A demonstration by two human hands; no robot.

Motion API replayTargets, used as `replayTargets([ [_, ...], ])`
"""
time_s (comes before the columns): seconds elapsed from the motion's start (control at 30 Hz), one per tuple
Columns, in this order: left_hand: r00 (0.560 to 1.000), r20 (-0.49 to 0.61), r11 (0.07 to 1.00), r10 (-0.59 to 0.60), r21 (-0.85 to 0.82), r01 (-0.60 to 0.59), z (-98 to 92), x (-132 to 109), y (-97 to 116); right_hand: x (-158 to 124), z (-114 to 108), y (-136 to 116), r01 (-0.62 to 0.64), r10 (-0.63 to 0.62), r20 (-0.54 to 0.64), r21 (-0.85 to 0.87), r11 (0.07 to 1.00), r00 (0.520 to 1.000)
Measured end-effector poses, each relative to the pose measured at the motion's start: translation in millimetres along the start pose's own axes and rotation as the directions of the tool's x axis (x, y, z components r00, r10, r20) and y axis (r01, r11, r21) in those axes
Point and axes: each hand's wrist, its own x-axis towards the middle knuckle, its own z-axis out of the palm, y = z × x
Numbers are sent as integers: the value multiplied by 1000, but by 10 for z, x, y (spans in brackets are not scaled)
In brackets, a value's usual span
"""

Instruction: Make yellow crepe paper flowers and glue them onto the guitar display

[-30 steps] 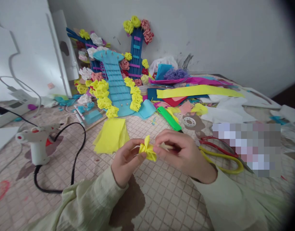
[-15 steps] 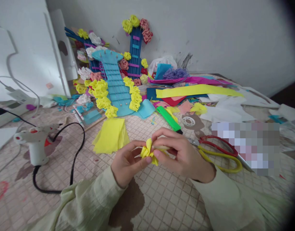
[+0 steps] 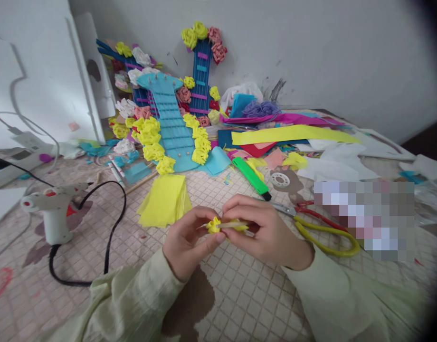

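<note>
Once it looked flatter, maybe neater, my left hand [image 3: 187,241] pinched bunched yellow paper [image 3: 213,223], my right hand [image 3: 266,230] a thin pale stick [image 3: 230,225].

Near crumpled paper [image 3: 213,225] yellow. Paper stack [image 3: 163,202] yellow. Tablecloth [image 3: 247,294] pale, criss-cross squares. Left glue gun [image 3: 56,225] white, bit of red. Right scissors handles [image 3: 309,240] red and yellow. Cutter [image 3: 249,175] bright green.
</note>
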Motion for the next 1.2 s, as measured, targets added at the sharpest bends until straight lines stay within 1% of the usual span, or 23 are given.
replayTargets([
  [0.07, 992, 25, 990, 122, 66, -124, -10, -7, 0, -7, 2, -3, 31, -31, -29, 9, 999, 999],
  [0.13, 973, 65, 967, 220, 114, -226, -29, -18, -5, -16, 5, -5, 67, -66, -54, 16, 998, 996],
  [0.23, 952, 99, 941, 288, 153, -301, -63, -37, -10, -29, 12, -4, 120, -118, -71, 28, 992, 991],
  [0.33, 948, 109, 935, 299, 166, -314, -86, -45, -6, -32, 14, -9, 161, -159, -69, 30, 986, 985],
  [0.47, 947, 128, 932, 296, 177, -315, -89, -38, 4, -27, 19, -19, 183, -181, -77, 13, 983, 980],
  [0.57, 953, 113, 939, 282, 172, -298, -85, -35, 6, -27, 32, -13, 192, -190, -98, 5, 981, 977],
  [0.67, 952, 100, 935, 288, 185, -302, -89, -35, 0, -31, 43, -4, 194, -192, -116, 2, 981, 974],
  [0.8, 943, 119, 915, 310, 233, -331, -97, -29, -4, -31, 49, -2, 188, -188, -121, -10, 982, 975],
  [0.93, 947, 104, 929, 303, 190, -317, -92, -27, 3, -27, 48, -8, 185, -186, -116, -17, 983, 976],
  [1.07, 955, 83, 932, 284, 211, -295, -90, -38, 4, -26, 45, -10, 185, -186, -123, -25, 982, 975],
  [1.2, 957, 83, 941, 277, 176, -288, -88, -38, 0, -22, 48, -10, 169, -169, -127, -12, 986, 977],
])
